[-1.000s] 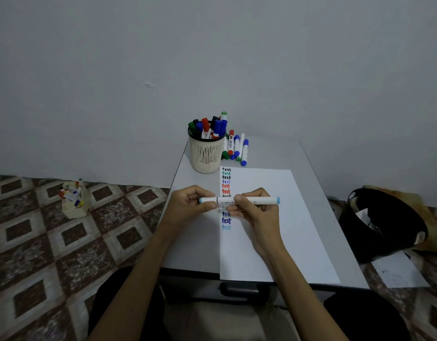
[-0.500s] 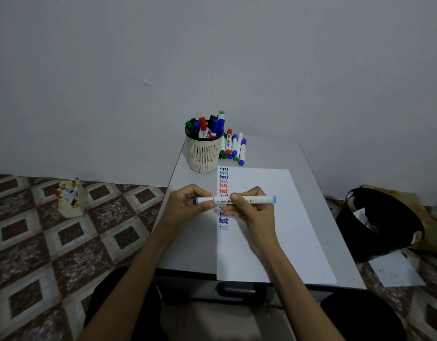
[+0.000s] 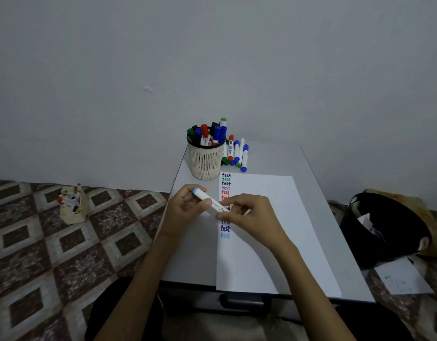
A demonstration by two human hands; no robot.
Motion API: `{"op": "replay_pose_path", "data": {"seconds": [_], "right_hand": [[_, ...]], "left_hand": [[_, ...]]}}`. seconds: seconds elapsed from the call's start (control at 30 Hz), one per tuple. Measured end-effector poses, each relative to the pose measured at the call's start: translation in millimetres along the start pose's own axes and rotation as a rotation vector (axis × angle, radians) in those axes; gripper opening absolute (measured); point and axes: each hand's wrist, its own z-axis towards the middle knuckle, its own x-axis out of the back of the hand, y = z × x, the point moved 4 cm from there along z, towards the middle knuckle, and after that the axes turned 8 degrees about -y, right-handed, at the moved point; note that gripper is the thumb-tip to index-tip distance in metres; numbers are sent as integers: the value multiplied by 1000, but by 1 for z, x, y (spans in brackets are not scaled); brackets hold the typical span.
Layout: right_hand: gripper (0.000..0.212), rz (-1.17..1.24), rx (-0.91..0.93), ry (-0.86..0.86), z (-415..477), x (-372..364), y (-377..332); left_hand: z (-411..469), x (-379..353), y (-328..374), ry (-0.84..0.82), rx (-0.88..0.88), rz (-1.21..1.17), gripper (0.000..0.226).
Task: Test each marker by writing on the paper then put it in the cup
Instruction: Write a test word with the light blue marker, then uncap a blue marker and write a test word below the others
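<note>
Both hands hold one marker [image 3: 210,201] above the tabletop [image 3: 187,254], just over the left edge of the paper [image 3: 274,230]. The left hand [image 3: 185,210] pinches the marker near its light blue end, and the right hand [image 3: 249,215] closes its fingers around the other end, which is hidden, so I cannot tell if the cap is fully on there. The marker is tilted, with the blue end pointing up and toward the cup [image 3: 205,159].

The last word in the column on the paper is light blue, so this marker is probably already tested (this is my judgement only). The step now seems to be to close it and bring it to the cup.

To do it well, the cap must be pressed straight along the barrel until it sits. Then one hand alone should carry the marker and lower it into a gap, because the cup is already crowded. A hard push may tip the cup against the loose markers [image 3: 237,153] lying just beside it.
</note>
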Motion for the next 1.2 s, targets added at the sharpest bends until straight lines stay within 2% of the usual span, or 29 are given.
{"op": "replay_pose_path", "data": {"seconds": [0.07,0.17,0.23,0.3,0.43,0.5,0.63,0.77,0.87,0.93,1.1,1.2], "right_hand": [[24,-270,-12,-52,9,-2,-11],[21,-421,-11,-70,23,6,-23],[22,-357,26,31,35,20,-30],[27,-209,95,211,49,39,-41],[71,-7,306,448,79,67,-71],[79,42,396,529,94,76,-84],[68,-57,449,635,115,78,-100],[66,-189,394,487,135,56,-85],[43,-436,331,443,140,36,-63],[35,-500,322,459,137,27,-50],[39,-476,403,532,133,28,-41],[48,-344,293,596,131,38,-20]], "left_hand": [[1,0,-1,4,-5,31,22],[3,0,-2,43,5,22,35],[4,-1,-5,56,20,75,41],[4,-2,-10,46,19,210,38],[6,-9,-13,-73,-73,637,42],[9,-12,-14,-124,-142,744,42],[12,-13,-17,-168,-186,828,36],[13,-14,-16,-166,-185,828,38],[14,-14,-17,-165,-174,827,36],[14,-14,-17,-164,-165,828,36],[14,-13,-18,-152,-161,806,34],[14,-13,-20,-146,-151,797,34]]}}
